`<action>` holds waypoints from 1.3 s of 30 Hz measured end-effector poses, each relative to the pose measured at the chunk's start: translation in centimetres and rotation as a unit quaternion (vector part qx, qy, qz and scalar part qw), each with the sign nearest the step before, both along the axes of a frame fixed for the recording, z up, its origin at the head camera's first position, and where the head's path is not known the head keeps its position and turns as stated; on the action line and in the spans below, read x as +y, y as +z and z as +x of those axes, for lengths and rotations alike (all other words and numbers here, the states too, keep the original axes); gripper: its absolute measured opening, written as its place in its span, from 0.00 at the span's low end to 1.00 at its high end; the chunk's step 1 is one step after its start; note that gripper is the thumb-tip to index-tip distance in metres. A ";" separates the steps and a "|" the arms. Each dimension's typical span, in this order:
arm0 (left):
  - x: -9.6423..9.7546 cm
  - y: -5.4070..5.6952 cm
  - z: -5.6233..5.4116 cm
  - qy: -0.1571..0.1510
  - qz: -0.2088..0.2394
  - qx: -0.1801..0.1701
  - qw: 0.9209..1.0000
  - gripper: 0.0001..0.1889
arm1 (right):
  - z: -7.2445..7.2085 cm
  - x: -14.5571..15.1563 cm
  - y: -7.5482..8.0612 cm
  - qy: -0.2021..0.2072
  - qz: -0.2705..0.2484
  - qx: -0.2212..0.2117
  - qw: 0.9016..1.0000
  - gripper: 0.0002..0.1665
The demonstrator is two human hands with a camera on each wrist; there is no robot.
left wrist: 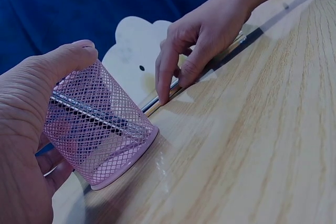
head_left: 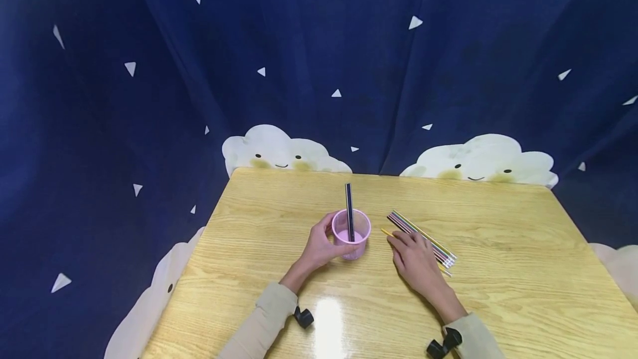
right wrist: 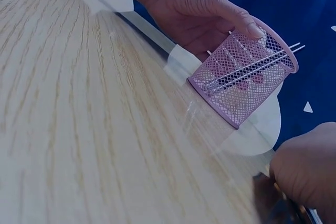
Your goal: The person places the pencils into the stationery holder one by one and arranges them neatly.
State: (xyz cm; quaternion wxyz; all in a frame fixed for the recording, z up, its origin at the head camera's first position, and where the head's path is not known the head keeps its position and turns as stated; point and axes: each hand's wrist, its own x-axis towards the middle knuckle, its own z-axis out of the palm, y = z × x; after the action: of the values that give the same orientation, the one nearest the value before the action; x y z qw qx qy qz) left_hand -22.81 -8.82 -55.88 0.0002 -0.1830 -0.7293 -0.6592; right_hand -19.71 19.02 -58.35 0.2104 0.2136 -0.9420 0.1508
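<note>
A pink mesh pencil cup [head_left: 363,245] stands upright on the table, with a few dark pencils [head_left: 350,204] leaning inside it. My left hand [head_left: 319,247] grips the cup from the left, thumb across the near side and fingers around the far side. To the right of the cup, my right hand [head_left: 417,262] pinches a yellow pencil [head_left: 386,232] that lies on the table. Beside that pencil, several coloured pencils [head_left: 441,248] lie side by side, partly covered by the right hand. In the right wrist view, the right fingertips are mostly out of sight.
The light wooden table [head_left: 269,204] reaches back to a dark blue curtain [head_left: 299,43] printed with white triangles and smiling clouds. Each wrist wears a small black camera, such as the one at the left cuff [head_left: 304,317].
</note>
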 end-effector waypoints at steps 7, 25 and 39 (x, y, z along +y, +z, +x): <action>0.0 -0.3 0.0 0.002 -0.002 -0.002 1.000 0.45 | 0.2 -0.1 0.2 0.023 0.001 0.002 1.000 0.18; -0.1 -0.3 0.1 -0.001 0.005 0.003 1.000 0.45 | -0.2 -1.0 1.3 0.046 -0.089 0.016 0.995 0.14; 0.0 -0.1 0.0 -0.001 -0.009 0.008 1.000 0.45 | -1.6 -1.5 5.6 0.100 -0.217 0.029 0.971 0.17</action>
State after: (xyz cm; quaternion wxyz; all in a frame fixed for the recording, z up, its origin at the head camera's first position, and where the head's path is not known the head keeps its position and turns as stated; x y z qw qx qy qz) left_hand -22.82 -8.83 -56.00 0.0041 -0.1893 -0.7350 -0.6511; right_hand -21.32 17.55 -52.77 0.2628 0.2602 -0.8540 0.3660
